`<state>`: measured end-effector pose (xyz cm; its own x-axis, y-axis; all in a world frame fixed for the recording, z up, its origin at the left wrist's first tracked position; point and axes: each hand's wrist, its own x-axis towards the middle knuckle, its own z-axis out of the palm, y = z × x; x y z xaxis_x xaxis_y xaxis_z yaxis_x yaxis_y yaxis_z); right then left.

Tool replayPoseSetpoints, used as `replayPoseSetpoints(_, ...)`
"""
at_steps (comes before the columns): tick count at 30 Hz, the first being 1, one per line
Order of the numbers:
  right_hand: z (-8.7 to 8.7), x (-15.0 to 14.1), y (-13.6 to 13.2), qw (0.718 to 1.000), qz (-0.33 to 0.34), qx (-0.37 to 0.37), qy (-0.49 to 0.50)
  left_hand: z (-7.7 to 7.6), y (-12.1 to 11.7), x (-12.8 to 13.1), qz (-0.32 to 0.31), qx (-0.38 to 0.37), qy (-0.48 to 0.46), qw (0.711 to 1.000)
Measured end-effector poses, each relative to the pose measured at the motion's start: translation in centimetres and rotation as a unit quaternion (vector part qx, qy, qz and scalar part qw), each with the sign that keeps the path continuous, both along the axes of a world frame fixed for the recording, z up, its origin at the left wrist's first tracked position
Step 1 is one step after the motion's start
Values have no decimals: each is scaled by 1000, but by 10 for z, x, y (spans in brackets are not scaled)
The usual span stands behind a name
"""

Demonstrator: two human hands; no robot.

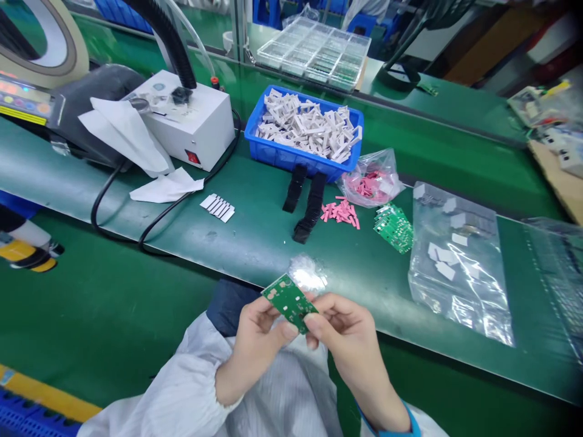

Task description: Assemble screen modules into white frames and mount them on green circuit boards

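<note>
I hold a small green circuit board (288, 300) between both hands, low in the middle of the view, in front of the green bench. My left hand (255, 343) pinches its lower left side, fingers closed. My right hand (348, 334) pinches its right end, fingers closed. A crumpled clear wrapper (307, 272) lies just behind the board on the bench (255, 243).
A blue bin (291, 159) of white parts sits mid-bench. Near it lie black foam strips (311, 205), pink pieces (341, 212), a pink-filled bag (373, 179), more green boards (394, 227) and a clear bag (458, 261). A white box (200, 124) with cables stands left.
</note>
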<state>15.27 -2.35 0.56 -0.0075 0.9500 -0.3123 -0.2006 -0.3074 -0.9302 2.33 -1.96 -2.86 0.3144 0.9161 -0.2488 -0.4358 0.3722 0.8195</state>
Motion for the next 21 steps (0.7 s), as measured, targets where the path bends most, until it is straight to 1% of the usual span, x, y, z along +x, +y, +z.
replayPoseSetpoints(2, -2, -2, 2, 999, -22, 12, -21, 0, -2, 4, 29, 0, 19, 999)
replayPoseSetpoints(6, -8, -7, 1, 996, -53, 40, -55, 0, -1, 9, 44, -7, 45, 998)
replayPoseSetpoints(8, -9, -5, -2, 990, -49, 82, -104, 0, 1, 8, 50, -11, 75, 996)
replayPoseSetpoints(10, -6, 2, -4, 970, -50, 150, -183, 0, 5, 6, 55, 0, 121, 991)
replayPoseSetpoints(12, 0, 12, -4, 937, -58, 222, -262, 2, 9, 2, 50, 50, 183, 981)
replayPoseSetpoints(14, 11, 22, -1, 904, -42, 278, -322, 5, 12, -2, 37, 147, 250, 956)
replayPoseSetpoints(15, 16, 25, 2, 889, -17, 301, -345, 7, 12, -3, 36, 200, 277, 939)
replayPoseSetpoints(17, 25, 30, 8, 861, 44, 335, -380, 10, 13, -5, 55, 291, 303, 906)
replayPoseSetpoints(19, 31, 32, 12, 844, 90, 344, -401, 10, 14, -5, 76, 346, 300, 886)
replayPoseSetpoints(21, 33, 33, 14, 842, 117, 333, -407, 6, 16, -3, 61, 368, 297, 879)
